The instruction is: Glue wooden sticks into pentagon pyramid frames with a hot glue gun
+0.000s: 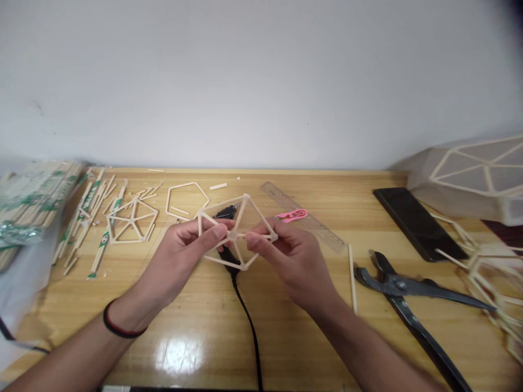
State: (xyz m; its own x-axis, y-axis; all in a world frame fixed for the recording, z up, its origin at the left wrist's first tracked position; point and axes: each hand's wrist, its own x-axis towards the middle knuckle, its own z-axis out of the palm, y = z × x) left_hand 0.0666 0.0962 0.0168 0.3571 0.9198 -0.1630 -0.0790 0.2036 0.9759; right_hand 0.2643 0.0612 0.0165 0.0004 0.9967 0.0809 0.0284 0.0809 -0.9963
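Observation:
Both hands hold up a five-sided frame of thin wooden sticks [242, 210], whose spokes meet at a middle joint. My left hand [186, 245] pinches it near that joint from the left, thumb on top. From the other side, my right hand [286, 247] pinches a spoke between thumb and fingers. Beneath the frame lies a black corded tool [229, 256] with a pointed tip, partly hidden by the frame and my left fingers. A pink-handled tool [293, 216] rests beyond my right hand, across a clear ruler [322, 231].
At left lie another spoked frame [131, 222], wrapped chopsticks [107, 231] and a bag of chopsticks [36, 196]. A plain pentagon [167, 200] sits further back. To the right are large black-handled cutters [402, 288], a loose stick [352, 280], a phone [419, 223] and a covered stick structure [474, 174].

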